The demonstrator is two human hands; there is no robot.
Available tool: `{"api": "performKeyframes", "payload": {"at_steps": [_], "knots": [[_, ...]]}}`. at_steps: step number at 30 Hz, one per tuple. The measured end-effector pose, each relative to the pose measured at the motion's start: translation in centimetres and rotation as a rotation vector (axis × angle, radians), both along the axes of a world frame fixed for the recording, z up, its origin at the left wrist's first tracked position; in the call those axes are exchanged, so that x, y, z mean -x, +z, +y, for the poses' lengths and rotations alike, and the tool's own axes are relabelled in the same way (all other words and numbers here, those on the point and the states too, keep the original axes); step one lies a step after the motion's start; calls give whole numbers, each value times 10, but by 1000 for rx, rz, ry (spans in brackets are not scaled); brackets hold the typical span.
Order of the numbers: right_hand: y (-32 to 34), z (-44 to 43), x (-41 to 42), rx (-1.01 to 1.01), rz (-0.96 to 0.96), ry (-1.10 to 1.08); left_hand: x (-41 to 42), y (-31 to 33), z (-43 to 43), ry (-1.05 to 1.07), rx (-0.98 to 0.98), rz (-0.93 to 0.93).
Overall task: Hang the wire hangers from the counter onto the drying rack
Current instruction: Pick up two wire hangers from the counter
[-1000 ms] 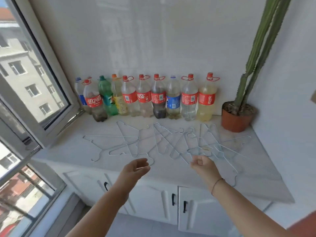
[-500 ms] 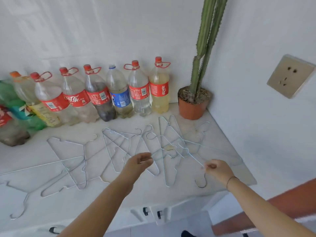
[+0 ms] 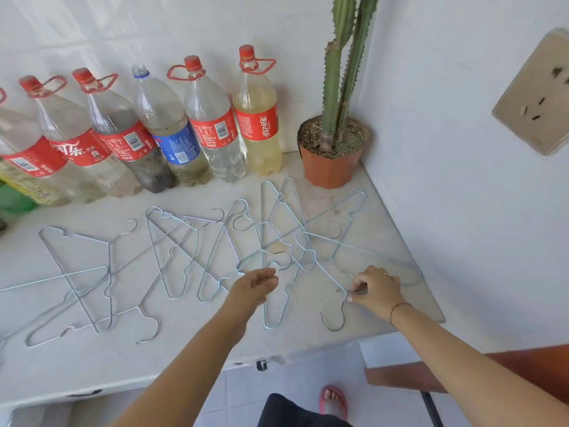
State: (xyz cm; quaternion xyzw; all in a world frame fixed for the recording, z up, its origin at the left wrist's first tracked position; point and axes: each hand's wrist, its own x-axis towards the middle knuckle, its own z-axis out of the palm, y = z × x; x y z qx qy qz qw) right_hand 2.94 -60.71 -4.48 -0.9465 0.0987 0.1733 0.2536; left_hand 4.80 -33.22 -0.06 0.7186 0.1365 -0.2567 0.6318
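Note:
Several thin wire hangers (image 3: 184,260) lie overlapping across the white counter (image 3: 184,355). My right hand (image 3: 377,289) rests on the counter near its right end and pinches the neck of the rightmost hanger (image 3: 334,322), whose hook points toward the front edge. My left hand (image 3: 254,289) hovers over the middle of the pile, fingers loosely curled with nothing in them, just short of a hanger hook (image 3: 283,260). No drying rack is in view.
A row of large plastic bottles (image 3: 212,124) stands along the back wall. A potted cactus (image 3: 334,149) sits in the back right corner. A wall socket (image 3: 535,94) is on the right wall. Below the counter edge are a foot in a pink sandal (image 3: 334,399) and a reddish-brown board (image 3: 462,374).
The view swung right and down, so the window left the frame. My right hand moved to the rightmost hanger's neck and pinched it. My left hand came forward over the middle hangers.

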Motion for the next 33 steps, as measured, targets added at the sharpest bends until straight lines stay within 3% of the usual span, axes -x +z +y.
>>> {"api": "performKeyframes", "payload": {"at_steps": [4,11,15,23,33], "knots": [[-2,-4,-6,-40,-22,36,-1,-5,-8,38,-3,8],[29,-1,-23,-522,-100,-35,-13,-5,-5,121,8,-2],[53,8,-36,-791,-140,-177,-26,-1,2,179,-3,-15],[79,48,-59,-1108,-79,-432,-84,-12,45,287,-168,-77],[84,100,-79,-1263,-55,-492,-131,-36,108,403,-381,-40]]}}
